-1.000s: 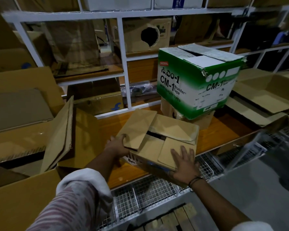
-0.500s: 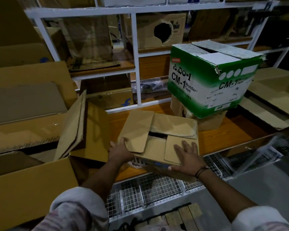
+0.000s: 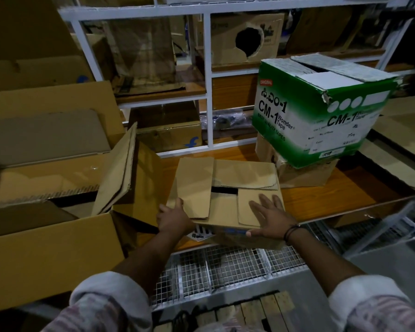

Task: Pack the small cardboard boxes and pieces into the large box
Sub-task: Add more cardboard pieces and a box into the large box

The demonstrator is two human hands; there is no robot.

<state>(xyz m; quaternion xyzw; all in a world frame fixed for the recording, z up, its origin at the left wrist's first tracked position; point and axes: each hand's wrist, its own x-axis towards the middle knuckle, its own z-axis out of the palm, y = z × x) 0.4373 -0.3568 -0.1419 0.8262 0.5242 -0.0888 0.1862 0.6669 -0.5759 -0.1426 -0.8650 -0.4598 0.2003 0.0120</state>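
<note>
In the lower middle of the frame a small cardboard box [image 3: 222,207] sits on the front edge of the wooden shelf [image 3: 326,202], its top flaps folded in unevenly with a dark gap left between them. The left hand [image 3: 174,220] grips the box's near left corner, fingers curled over the edge of the left flap [image 3: 197,185]. The right hand [image 3: 271,218] lies flat on the right flap [image 3: 246,212], fingers spread and straight, with the thumb down against the box's front face. The box thus lies between the two hands, its near edge overhanging the wire mesh [image 3: 225,267] below. To the left of the frame, just beside the left hand, stands the large box [image 3: 46,259], open at the top, with a loose cardboard piece [image 3: 116,171] leaning at its right end. At the upper right a green CM-1 box [image 3: 321,111] rests on a brown box [image 3: 304,174], just behind the small box.
</note>
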